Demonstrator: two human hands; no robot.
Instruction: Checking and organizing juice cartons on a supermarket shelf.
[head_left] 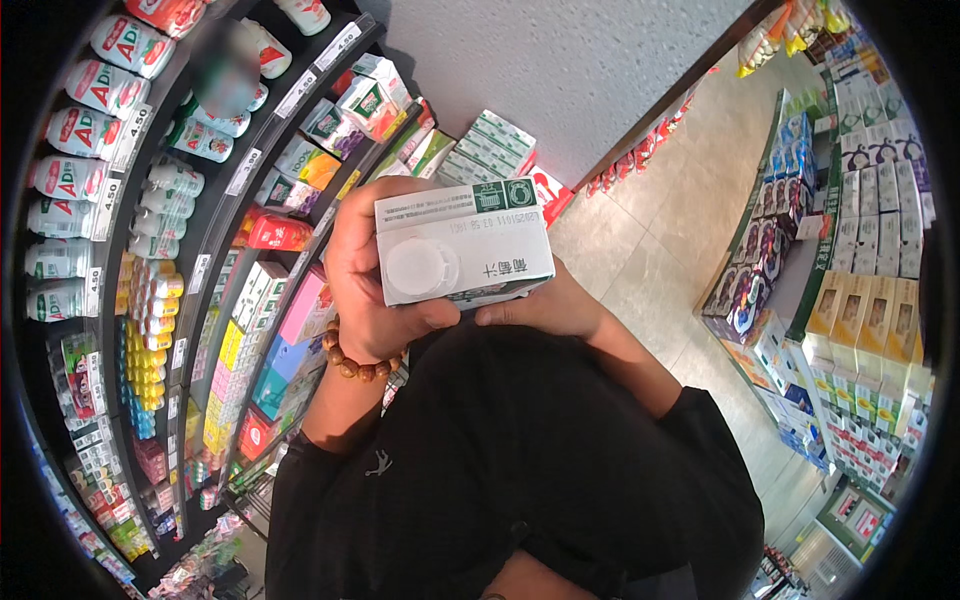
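A white juice carton (500, 240) with green print is held up in front of my chest, its top face turned toward me. On that face sits a round white screw cap (422, 266). My left hand (352, 265) is wrapped round the carton's left side, thumb along the lower edge; a brown bead bracelet (360, 366) circles that wrist. From the lower right, my right hand (555, 305) grips the carton too, its thumb at the near edge. The fingers of the right hand are mostly hidden behind the carton.
Curved dark shelves (205, 260) at my left carry bottles and cartons behind price tags. Stacked green-and-white cartons (492, 145) stand beyond my hands, by a grey panel (520, 60). Across the tiled floor (650, 260), another shelf holds boxed goods (865, 320).
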